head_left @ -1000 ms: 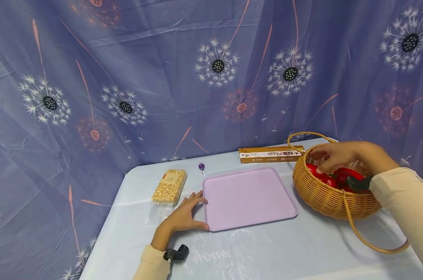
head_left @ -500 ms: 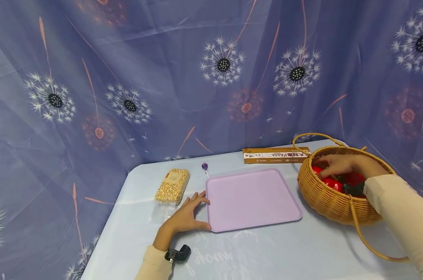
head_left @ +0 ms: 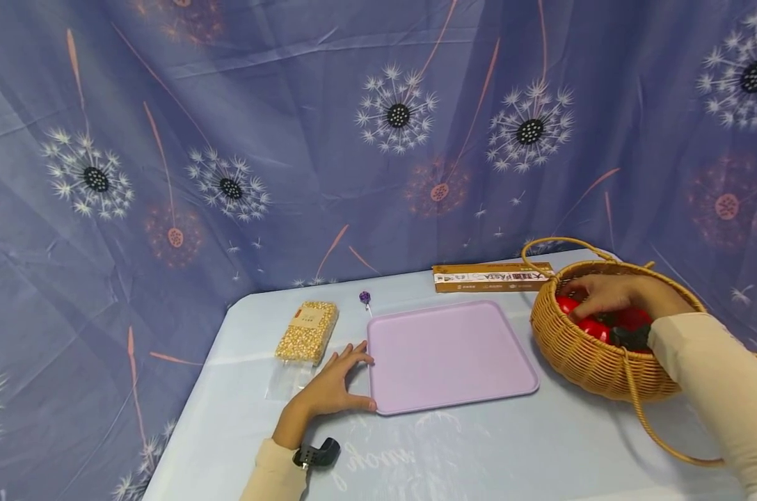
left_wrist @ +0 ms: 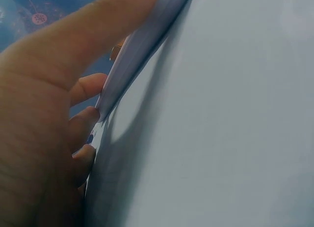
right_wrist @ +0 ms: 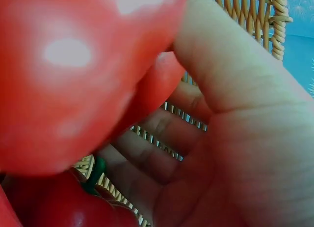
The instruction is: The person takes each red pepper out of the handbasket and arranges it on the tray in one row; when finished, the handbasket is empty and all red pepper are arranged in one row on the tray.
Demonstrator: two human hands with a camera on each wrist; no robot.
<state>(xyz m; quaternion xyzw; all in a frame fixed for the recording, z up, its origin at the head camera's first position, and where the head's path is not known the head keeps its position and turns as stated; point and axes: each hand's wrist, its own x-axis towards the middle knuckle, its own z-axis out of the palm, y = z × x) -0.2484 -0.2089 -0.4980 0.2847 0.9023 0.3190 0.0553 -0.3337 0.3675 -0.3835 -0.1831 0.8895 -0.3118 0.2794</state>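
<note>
My left hand (head_left: 330,388) touches the left rim of a flat lilac tray (head_left: 450,356), its thumb near the front corner and its fingers spread farther back. The left wrist view shows the thumb (left_wrist: 93,33) and fingertips against the tray's edge (left_wrist: 140,52). Inside the wicker basket (head_left: 579,355) on the right, my right hand (head_left: 610,292) grips a glossy red, lobed bell pepper (right_wrist: 73,99). Its thumb presses one side and its fingers curl behind. Below lies another red pepper (right_wrist: 73,202) with a green stem. The basket's wall and the wrist hide part of the contents.
A pack of yellow corn kernels (head_left: 307,332) lies left of the tray. Behind the tray are a purple lollipop (head_left: 364,298) and a long pasta box (head_left: 491,277). One rope handle (head_left: 641,417) of the basket hangs onto the table; a patterned curtain (head_left: 291,139) stands behind.
My right hand has sunk deeper into the basket and closed in on the red pepper. The basket has tilted or shifted slightly. My left hand stays at the tray; the head view swung slightly.
</note>
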